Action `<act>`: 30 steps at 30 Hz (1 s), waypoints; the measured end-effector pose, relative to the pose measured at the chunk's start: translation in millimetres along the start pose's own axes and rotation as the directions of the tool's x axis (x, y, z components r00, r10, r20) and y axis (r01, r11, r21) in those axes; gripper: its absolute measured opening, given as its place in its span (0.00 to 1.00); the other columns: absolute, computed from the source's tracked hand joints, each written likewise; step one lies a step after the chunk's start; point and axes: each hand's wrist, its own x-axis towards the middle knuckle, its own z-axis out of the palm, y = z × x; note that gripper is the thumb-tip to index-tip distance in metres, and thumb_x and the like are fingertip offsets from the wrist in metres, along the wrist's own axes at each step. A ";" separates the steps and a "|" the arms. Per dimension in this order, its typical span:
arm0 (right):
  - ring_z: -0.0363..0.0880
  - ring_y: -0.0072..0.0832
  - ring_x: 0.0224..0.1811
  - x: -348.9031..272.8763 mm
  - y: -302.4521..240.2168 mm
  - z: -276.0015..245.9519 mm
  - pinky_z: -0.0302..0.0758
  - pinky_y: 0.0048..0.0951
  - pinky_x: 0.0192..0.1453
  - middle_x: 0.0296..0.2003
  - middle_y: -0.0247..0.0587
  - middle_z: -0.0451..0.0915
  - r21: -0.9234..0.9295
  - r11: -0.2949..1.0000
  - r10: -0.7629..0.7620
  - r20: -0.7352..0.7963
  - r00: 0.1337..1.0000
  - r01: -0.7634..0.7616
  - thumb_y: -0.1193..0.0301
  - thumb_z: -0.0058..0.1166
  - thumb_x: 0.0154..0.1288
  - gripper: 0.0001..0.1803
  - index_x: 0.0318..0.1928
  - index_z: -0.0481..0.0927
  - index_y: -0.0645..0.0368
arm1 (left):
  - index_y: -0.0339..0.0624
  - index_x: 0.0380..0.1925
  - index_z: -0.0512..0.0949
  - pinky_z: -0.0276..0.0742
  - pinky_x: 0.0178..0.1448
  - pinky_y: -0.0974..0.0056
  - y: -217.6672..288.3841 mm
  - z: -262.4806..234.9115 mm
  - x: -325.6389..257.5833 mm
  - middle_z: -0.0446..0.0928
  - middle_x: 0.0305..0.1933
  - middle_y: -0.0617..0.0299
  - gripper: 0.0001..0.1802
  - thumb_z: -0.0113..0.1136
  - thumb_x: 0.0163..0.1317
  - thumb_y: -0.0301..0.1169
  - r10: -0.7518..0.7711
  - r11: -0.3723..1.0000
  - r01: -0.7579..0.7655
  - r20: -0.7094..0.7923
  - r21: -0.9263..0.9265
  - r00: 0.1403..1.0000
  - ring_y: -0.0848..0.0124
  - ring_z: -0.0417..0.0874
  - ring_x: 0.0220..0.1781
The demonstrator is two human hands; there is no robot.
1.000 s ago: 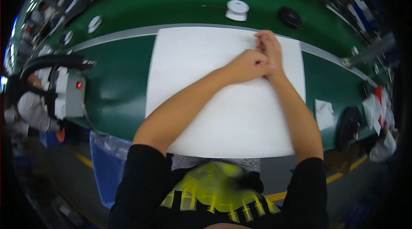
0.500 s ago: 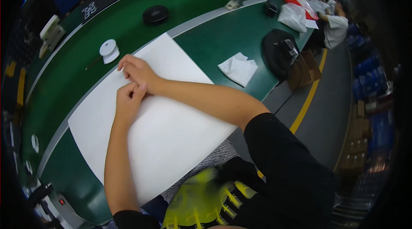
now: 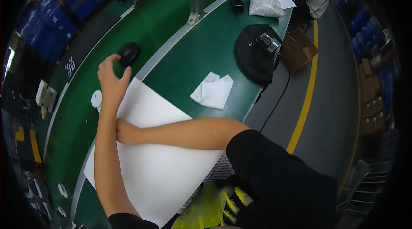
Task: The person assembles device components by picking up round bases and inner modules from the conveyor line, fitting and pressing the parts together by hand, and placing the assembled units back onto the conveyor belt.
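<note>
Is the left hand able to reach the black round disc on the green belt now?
Probably yes: the left hand is open right beside the black disc, with nothing between them.

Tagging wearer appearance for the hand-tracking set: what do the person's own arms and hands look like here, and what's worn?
Both forearms are bare. The left hand has no glove, ring or watch showing; the right hand is partly hidden behind the left forearm, nothing visibly worn. Short black sleeves end above the elbows. A black top with a yellow-green printed front shows at the lower edge. No cables or markings.
</note>
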 end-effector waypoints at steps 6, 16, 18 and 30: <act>0.81 0.45 0.48 -0.8 -13.8 -8.7 0.76 0.39 0.52 0.42 0.58 0.84 0.209 0.926 0.291 0.141 0.946 -0.315 0.75 0.52 0.66 0.11 0.43 0.81 0.71 | 0.68 0.70 0.61 0.64 0.72 0.51 -57.5 81.2 62.3 0.66 0.65 0.37 0.52 0.73 0.43 0.58 -0.464 0.883 0.435 0.449 0.173 0.764 0.43 0.66 0.70; 0.71 0.43 0.62 -5.1 -16.3 -9.5 0.68 0.39 0.65 0.59 0.55 0.74 0.273 0.948 0.127 0.149 0.981 -0.164 0.70 0.61 0.63 0.25 0.59 0.72 0.66 | 0.49 0.48 0.65 0.75 0.56 0.48 -71.1 116.6 78.9 0.75 0.48 0.43 0.39 0.77 0.36 0.41 -0.326 0.945 0.310 0.365 0.102 0.872 0.45 0.78 0.49; 0.71 0.44 0.62 -2.4 -19.6 -3.3 0.69 0.40 0.65 0.59 0.56 0.75 0.273 0.942 0.150 0.175 0.973 -0.194 0.71 0.58 0.65 0.21 0.56 0.74 0.68 | 0.46 0.49 0.65 0.75 0.55 0.49 -64.2 110.0 75.9 0.75 0.47 0.42 0.39 0.77 0.38 0.41 -0.340 0.940 0.330 0.344 0.091 0.875 0.45 0.79 0.47; 0.78 0.26 0.53 12.0 -4.8 1.8 0.75 0.30 0.53 0.49 0.39 0.81 0.288 0.921 -0.232 -0.140 0.963 0.263 0.72 0.49 0.70 0.12 0.52 0.77 0.57 | 0.51 0.68 0.59 0.83 0.43 0.58 139.6 -105.1 -86.3 0.70 0.55 0.49 0.39 0.59 0.58 0.46 -0.441 0.387 0.053 -0.134 -0.921 0.887 0.57 0.81 0.49</act>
